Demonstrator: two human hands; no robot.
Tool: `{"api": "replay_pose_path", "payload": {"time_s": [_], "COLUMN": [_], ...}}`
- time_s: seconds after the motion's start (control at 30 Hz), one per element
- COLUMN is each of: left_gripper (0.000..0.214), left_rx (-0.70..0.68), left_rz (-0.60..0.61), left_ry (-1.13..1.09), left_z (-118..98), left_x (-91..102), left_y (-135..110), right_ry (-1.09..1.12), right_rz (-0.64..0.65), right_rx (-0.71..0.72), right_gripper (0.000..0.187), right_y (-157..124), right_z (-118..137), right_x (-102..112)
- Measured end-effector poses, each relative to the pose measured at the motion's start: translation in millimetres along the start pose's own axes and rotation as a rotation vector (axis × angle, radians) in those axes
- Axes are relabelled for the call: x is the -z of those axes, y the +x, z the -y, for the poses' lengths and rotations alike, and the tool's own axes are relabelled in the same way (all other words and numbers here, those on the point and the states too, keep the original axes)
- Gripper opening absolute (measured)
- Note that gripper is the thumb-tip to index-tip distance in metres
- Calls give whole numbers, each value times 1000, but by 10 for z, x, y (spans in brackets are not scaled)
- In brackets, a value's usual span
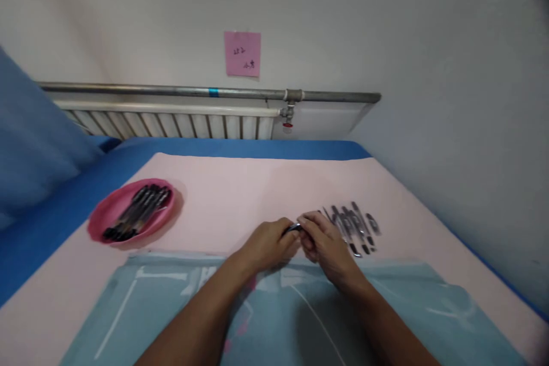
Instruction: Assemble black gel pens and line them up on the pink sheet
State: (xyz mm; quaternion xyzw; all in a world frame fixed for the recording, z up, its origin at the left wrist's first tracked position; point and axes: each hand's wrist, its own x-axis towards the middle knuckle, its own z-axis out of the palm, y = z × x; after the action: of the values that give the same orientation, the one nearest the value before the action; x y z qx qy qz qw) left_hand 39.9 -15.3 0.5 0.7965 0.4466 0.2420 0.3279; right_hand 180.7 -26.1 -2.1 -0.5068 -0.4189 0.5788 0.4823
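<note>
My left hand and my right hand meet over the near edge of the blue-green cloth. Between them is a small dark pen piece with a shiny highlight, pinched by the fingers of both hands. Most of it is hidden by the fingers, so its full shape does not show. Just beyond my right hand lie several loose pen parts, dark and clear, blurred, in rough rows. At the left, a pink oval basket holds a bundle of black-ended pens.
A pale pink sheet covers the tabletop over a blue surface. The blue-green cloth lies in front of me. Behind stand a radiator and a metal pipe. A blue curtain hangs left; a wall bounds the right.
</note>
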Motion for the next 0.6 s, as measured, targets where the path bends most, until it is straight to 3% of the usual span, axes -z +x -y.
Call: {"api": "replay_pose_path", "payload": {"time_s": [0.1,0.2,0.3,0.43,0.6], "left_gripper": [27,27,27,31,38], "left_rx": [-1,53,118,386,729], "left_rz": [-45,-185,-401,-585,-416], "left_ry": [51,91,108,366,724], "left_z": [36,141,337,628,1034], "left_x": [74,263,596,1165,1709], "left_y": [-18,-73,-198,-464,-703], "right_ry": [-24,-70,-125,-180,-279], "right_rz": [11,-6,-16,-42,-20], "right_rx": [-3,-8,-20,8,144], "right_gripper": [31,33,31,26,18], "right_y": [-13,-26,-37,-65,-16], "right_z": [18,31,44,9,-115], "right_x": [-11,-13,-6,5,86]}}
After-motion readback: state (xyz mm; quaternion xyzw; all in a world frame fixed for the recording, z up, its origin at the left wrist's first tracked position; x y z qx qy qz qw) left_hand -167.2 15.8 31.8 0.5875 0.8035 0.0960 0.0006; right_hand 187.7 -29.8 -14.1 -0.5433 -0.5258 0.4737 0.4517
